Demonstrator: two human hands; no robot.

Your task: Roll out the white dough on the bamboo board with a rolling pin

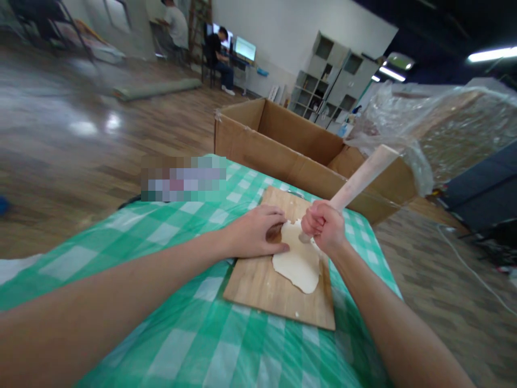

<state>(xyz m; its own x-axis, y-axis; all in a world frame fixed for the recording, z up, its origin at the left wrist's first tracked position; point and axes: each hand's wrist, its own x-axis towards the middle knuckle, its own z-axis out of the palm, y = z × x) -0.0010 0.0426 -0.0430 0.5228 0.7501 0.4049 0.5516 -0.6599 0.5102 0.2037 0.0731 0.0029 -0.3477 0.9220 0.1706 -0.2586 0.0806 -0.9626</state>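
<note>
The rolling pin (pixel 361 175) is pale wood, smooth and matt. The sheet of dough (pixel 299 264) looks smooth with a dull, unshiny face. Under it, the cutting board (pixel 258 280) is wood, its grain showing, with a matt finish. The checked cover (pixel 173 334) looks like thin, creased plastic with a slight sheen. Behind stands a box (pixel 274 153) of matt cardboard; clear plastic film (pixel 460 116) nearby is crinkled and glossy. The wood-look floor (pixel 133 121) shines under the lights.

Lettering: none legible. Computer screen (pixel 245 48), at the back: lit, possibly carrying text, but too small and blurred to read. Second screen (pixel 216 27), beside it: likewise unreadable.
</note>
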